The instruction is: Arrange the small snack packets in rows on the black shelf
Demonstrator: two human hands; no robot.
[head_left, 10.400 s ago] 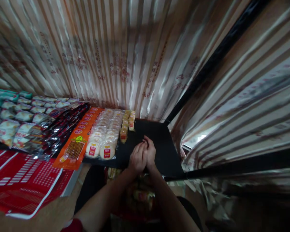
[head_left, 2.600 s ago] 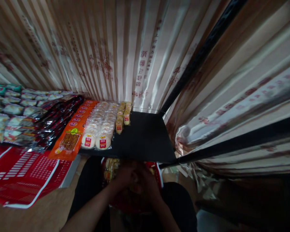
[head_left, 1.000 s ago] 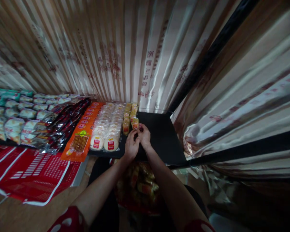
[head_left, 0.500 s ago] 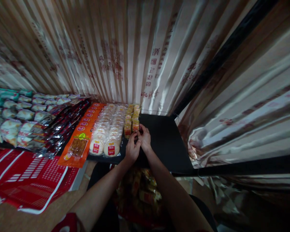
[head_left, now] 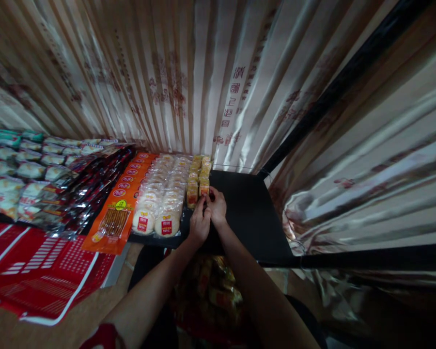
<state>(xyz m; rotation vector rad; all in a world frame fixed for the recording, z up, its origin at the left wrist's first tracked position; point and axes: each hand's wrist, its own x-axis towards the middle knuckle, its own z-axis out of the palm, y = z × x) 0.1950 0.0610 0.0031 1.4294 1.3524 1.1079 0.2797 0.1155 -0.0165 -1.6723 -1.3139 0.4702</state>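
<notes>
Small yellow snack packets (head_left: 204, 175) stand in two short rows on the black shelf (head_left: 250, 213). Both my hands meet at the near end of the right-hand row. My left hand (head_left: 200, 222) is closed, its fingertips pinching the lower edge of the front packet. From the right, my right hand (head_left: 217, 208) closes on the same packet with bent fingers. The fingers partly cover that packet. Directly left of the yellow rows lie two rows of round white crackers (head_left: 168, 224) in clear wrappers.
Left of the crackers are orange snack bags (head_left: 112, 218), dark red packets (head_left: 98, 186) and white bags (head_left: 31, 169). A red basket (head_left: 54, 271) stands below the shelf's front. More yellow packets (head_left: 221, 295) lie between my knees. A pleated curtain (head_left: 167, 72) hangs behind; a black post (head_left: 334, 82) slants at right.
The view has shifted slightly, so the goods at the left sit a little further left. My hands stay at the front yellow packet with hardly any movement.
</notes>
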